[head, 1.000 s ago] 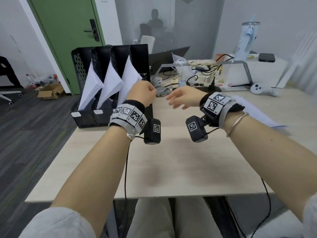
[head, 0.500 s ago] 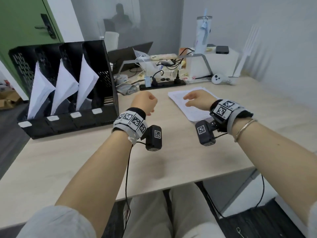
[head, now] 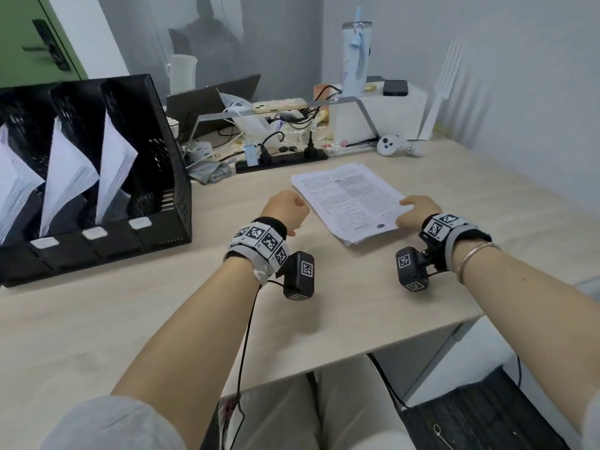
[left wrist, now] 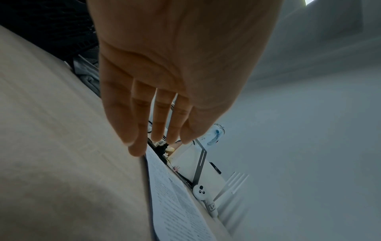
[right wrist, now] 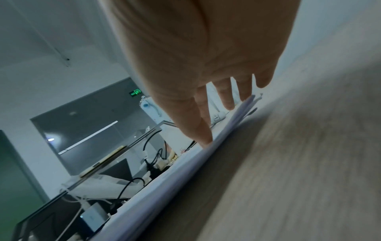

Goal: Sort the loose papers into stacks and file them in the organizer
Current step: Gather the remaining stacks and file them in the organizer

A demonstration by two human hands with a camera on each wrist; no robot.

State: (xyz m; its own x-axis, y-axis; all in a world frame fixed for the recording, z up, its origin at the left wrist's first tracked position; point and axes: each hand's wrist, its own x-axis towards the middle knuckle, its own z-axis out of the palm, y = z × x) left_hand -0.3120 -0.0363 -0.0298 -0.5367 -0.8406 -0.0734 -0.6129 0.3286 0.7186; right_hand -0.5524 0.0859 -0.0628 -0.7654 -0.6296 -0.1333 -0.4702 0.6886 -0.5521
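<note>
A loose stack of printed papers (head: 347,196) lies flat on the light wooden table (head: 162,313), right of centre. My right hand (head: 418,209) rests on the stack's near right edge; in the right wrist view its straight fingers (right wrist: 206,135) touch the top sheet (right wrist: 185,163). My left hand (head: 285,212) hovers by the stack's left edge, fingers (left wrist: 142,130) straight and holding nothing, just short of the papers (left wrist: 171,195). The black mesh organizer (head: 168,177) stands at the left with three leaning white stacks (head: 113,170) in its slots.
Behind the papers lie a black power strip (head: 282,159) with plugs and cables, a grey cloth (head: 211,170) and a white controller (head: 389,145). A laptop (head: 207,102), a white box (head: 373,115) and a tall bottle (head: 355,53) stand farther back.
Both hands have left the organizer and moved right and down to the loose stack. The right hand now touches its edge. The head view has swung right.
</note>
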